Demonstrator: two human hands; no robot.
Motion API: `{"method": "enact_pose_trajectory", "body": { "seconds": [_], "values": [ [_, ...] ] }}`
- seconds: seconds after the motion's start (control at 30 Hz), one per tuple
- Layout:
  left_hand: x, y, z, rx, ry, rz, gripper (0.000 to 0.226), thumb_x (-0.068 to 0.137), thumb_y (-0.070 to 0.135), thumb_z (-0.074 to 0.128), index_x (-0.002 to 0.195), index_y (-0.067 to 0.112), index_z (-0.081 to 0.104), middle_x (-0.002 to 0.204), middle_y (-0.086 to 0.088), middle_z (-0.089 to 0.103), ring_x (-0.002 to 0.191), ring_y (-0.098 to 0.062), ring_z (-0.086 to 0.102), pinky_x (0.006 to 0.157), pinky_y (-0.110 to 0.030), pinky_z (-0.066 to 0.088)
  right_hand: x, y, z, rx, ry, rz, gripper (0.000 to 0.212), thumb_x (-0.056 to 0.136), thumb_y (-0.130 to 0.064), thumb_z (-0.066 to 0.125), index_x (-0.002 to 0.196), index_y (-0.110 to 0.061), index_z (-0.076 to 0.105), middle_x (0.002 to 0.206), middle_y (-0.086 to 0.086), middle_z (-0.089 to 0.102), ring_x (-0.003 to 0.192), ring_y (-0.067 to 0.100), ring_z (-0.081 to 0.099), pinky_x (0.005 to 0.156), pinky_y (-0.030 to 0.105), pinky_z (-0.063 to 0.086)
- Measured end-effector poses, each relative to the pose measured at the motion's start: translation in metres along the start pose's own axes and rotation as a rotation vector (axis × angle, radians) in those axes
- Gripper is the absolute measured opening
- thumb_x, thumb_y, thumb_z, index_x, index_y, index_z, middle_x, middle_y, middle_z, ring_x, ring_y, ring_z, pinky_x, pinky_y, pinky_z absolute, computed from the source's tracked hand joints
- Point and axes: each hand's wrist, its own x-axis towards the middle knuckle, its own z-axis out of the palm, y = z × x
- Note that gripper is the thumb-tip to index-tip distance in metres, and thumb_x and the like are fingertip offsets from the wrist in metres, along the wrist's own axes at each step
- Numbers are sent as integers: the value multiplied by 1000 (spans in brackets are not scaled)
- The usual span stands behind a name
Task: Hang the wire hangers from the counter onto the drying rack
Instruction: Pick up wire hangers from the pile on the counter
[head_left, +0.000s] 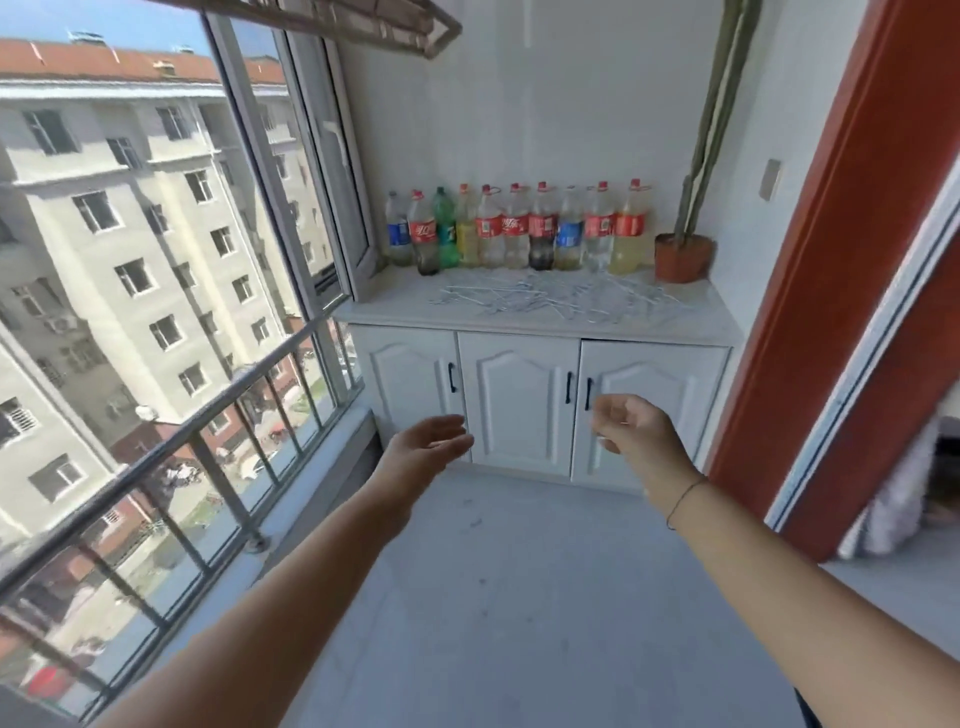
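Left hand (426, 447) empty, fingers straight, right hand (634, 426) empty, fingers loosely curled, wire hangers (561, 299) heaped on counter (540, 326) well beyond both, drying rack (363, 23) above left hand

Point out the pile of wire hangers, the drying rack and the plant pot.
wire hangers (561, 299), head view, middle of the pile
drying rack (395, 28), head view, its frame bar
plant pot (683, 257), head view, front wall

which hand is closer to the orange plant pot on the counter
Right. The right hand is below the pot, slightly to its left; the left hand is much farther left.
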Motion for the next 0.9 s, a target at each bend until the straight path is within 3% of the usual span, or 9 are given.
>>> {"method": "enact_pose_trajectory", "body": {
  "seconds": [0.17,0.27,0.47,0.8,0.9],
  "values": [
    [105,21,25,-3,-81,12,35,86,16,65,121,14,60,112,-2,65,104,-12,59,96,-29,42,83,1,-17,35,104,24,11,86,-6,59,91,-15,62,80,3,61,78,20,54,69,23,45],
    [157,23,43,5,-125,14,29,86,17,65,115,19,61,106,4,66,98,-8,60,90,-26,44,122,7,-29,54,133,42,13,86,-6,59,84,-18,62,78,2,60,74,15,55,66,19,45],
    [271,21,80,16,-171,-8,24,79,29,72,102,32,66,107,5,69,106,-20,59,96,-35,44,222,30,-55,64,191,72,15,86,-6,58,84,-21,61,80,3,62,76,16,56,70,23,45],
    [470,45,177,-32,-156,-16,28,86,18,65,114,20,61,109,-1,67,101,-14,60,90,-29,43,438,62,-118,58,199,112,16,85,-2,57,82,-17,61,75,3,59,69,14,53,64,20,42],
    [520,52,201,-51,-158,-26,29,86,18,65,115,19,61,110,-3,66,101,-14,59,89,-29,43,497,72,-138,32,209,128,13,85,-1,57,91,-11,62,76,3,58,68,14,52,62,19,42]
  ]
}}
